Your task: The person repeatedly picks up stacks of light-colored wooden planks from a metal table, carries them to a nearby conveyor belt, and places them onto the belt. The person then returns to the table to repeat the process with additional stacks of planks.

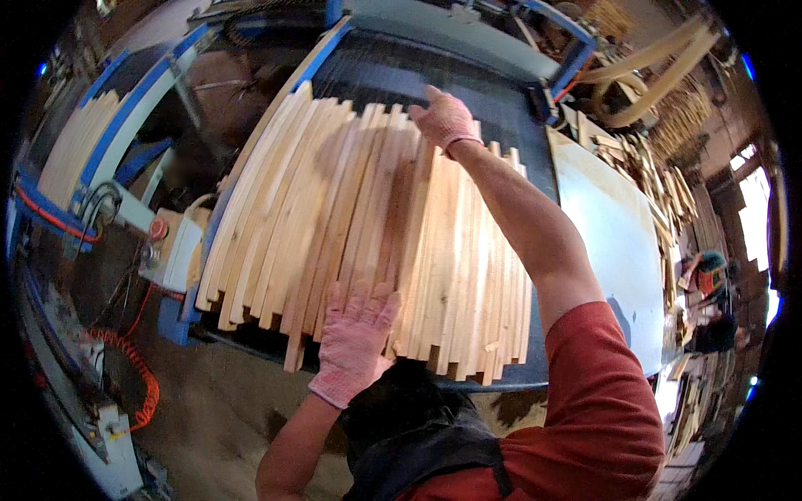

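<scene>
Many pale wooden strips [359,192] lie side by side in a wide layer on a dark machine bed, their near ends uneven. My left hand [355,342], in a pink knitted glove, rests flat over the near ends with its fingers stretched out. Across the layer, my right hand [444,121], gloved alike, reaches to the far ends of the strips. Its thumb and a finger stand apart, and nothing shows between them; its other fingers are partly hidden. One strip [294,351] sticks out toward me, left of my left hand.
A blue rail with a wooden strip [284,92] borders the bed on the left. Beside it stands a control box [171,246] with a red button. To the right are a pale metal table [610,225] and piled wood pieces [668,188]. An orange coiled hose [146,384] hangs lower left.
</scene>
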The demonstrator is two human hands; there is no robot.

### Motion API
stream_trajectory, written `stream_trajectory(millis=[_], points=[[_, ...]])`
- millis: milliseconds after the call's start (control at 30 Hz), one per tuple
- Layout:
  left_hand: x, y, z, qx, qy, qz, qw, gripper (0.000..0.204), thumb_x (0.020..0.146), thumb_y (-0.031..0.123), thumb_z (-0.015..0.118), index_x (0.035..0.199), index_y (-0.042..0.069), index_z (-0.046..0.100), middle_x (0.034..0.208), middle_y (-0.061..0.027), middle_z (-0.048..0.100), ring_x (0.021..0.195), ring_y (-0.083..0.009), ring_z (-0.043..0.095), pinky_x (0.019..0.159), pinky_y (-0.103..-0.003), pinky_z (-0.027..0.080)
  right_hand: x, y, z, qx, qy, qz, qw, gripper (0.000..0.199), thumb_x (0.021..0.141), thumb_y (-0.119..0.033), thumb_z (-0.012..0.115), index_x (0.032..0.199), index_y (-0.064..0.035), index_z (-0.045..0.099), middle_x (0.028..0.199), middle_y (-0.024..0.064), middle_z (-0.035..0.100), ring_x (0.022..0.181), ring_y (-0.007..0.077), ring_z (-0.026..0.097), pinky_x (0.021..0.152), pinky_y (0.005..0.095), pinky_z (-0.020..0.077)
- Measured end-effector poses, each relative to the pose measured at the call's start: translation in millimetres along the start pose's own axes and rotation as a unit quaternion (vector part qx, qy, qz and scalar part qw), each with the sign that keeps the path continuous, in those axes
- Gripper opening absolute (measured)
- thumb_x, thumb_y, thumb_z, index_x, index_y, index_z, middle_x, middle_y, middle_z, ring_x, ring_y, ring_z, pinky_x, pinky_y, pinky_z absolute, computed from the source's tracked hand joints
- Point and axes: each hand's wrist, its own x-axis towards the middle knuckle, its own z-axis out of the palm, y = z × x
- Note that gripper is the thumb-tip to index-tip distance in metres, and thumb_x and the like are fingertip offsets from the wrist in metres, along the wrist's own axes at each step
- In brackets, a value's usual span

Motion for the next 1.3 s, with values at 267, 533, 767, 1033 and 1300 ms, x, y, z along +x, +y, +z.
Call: stream_trajectory(millis=[267, 533, 767, 1033, 1300], points=[[6, -5, -18, -0.238, -0.014, -0.024, 0.971, 0.128, 0.078, 0.063, 0.088, 0.171, 0.002, 0.026, 0.150, -0.0237, 0.057, 0.138, -0.0350, 0.056, 0.115, -0.050, 0.047, -95, -54, -165, 0.314, 0.245, -0.153, 0.904, 0.064, 0.081, -0.014, 0.086, 0.140, -0.0029, 0.065, 0.110, 0.0160, 0.071, 0.099, 0.0306, 0.072, 0.091, 0.0421, 0.0618], [15, 77, -43, -0.607, 0.231, -0.003, 0.761, 0.068, 0.097, 0.041, 0.074, 0.145, -0.004, 0.056, 0.127, -0.0175, 0.066, 0.113, -0.0282, 0.065, 0.100, -0.046, 0.055, -268, 3, -242, 0.459, 0.249, -0.307, 0.796, 0.100, 0.086, -0.010, 0.078, 0.168, 0.0100, 0.024, 0.165, 0.0341, 0.040, 0.154, 0.0467, 0.042, 0.129, 0.0470, 0.0379], [57, 207, -46, -0.570, 0.097, 0.048, 0.814, 0.073, 0.103, 0.051, 0.064, 0.134, -0.014, 0.061, 0.121, -0.0257, 0.068, 0.107, -0.0326, 0.068, 0.095, -0.048, 0.059, -487, 148, -227, 0.480, 0.011, -0.005, 0.877, 0.099, 0.090, -0.031, 0.082, 0.171, -0.0016, 0.033, 0.143, 0.0244, 0.067, 0.126, 0.0327, 0.069, 0.105, 0.0414, 0.0581], [15, 520, 190, -0.605, -0.251, 0.164, 0.738, 0.076, 0.094, 0.052, 0.087, 0.139, 0.000, 0.055, 0.129, -0.0111, 0.061, 0.115, -0.0216, 0.061, 0.100, -0.041, 0.053, -802, 238, -185, 0.318, 0.298, 0.224, 0.872, 0.096, 0.089, -0.027, 0.085, 0.169, -0.0066, 0.037, 0.146, 0.0177, 0.063, 0.134, 0.0313, 0.061, 0.114, 0.0408, 0.0511], [-75, 735, 289, -0.242, -0.610, 0.369, 0.658, 0.088, 0.099, 0.025, 0.080, 0.169, -0.004, 0.034, 0.164, -0.0224, 0.053, 0.149, -0.0273, 0.054, 0.119, -0.036, 0.046, -1080, 319, -218, 0.492, 0.484, 0.505, 0.518, 0.071, 0.093, -0.017, 0.077, 0.159, -0.0058, 0.052, 0.124, 0.0055, 0.072, 0.110, 0.0173, 0.067, 0.096, 0.0327, 0.0559]])
